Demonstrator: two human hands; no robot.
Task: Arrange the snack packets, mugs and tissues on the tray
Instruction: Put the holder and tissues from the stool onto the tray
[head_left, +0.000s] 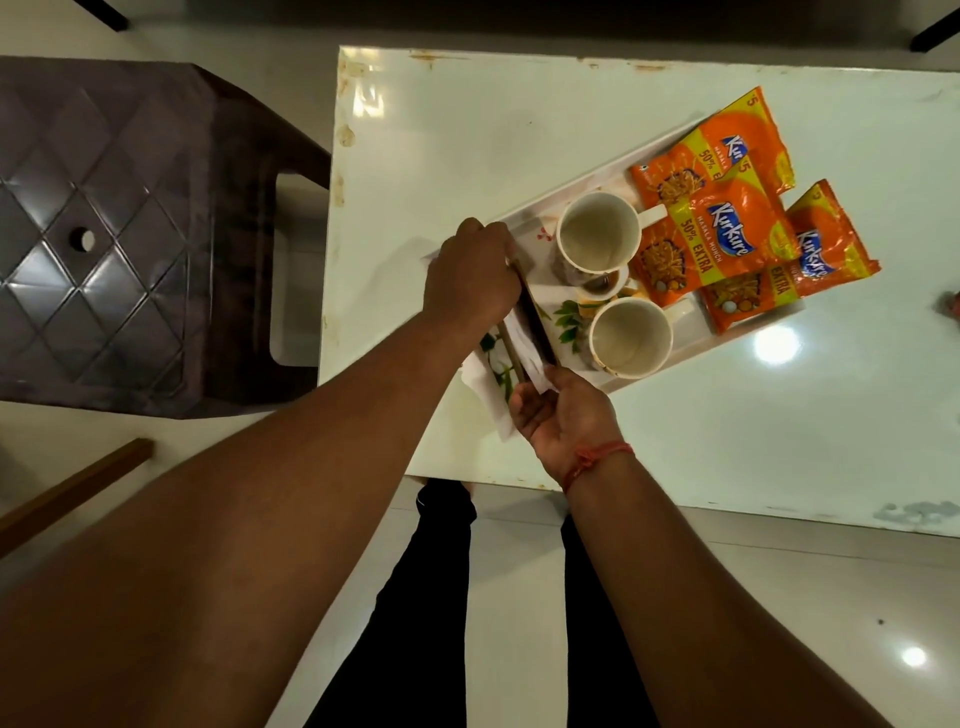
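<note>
Left hand (467, 275) and right hand (558, 410) gripping tissue holder (524, 332), on tray (524, 223)

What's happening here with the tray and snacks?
A person is setting up a tray on a white table. Two empty mugs and three orange snack packets already sit on it. The left hand and right hand are placing a holder of white tissues at the tray's near end.

Three orange snack packets (719, 236), two white mugs (598, 232), one tray (524, 218), one table (467, 130), one brown stool (130, 234).
</note>
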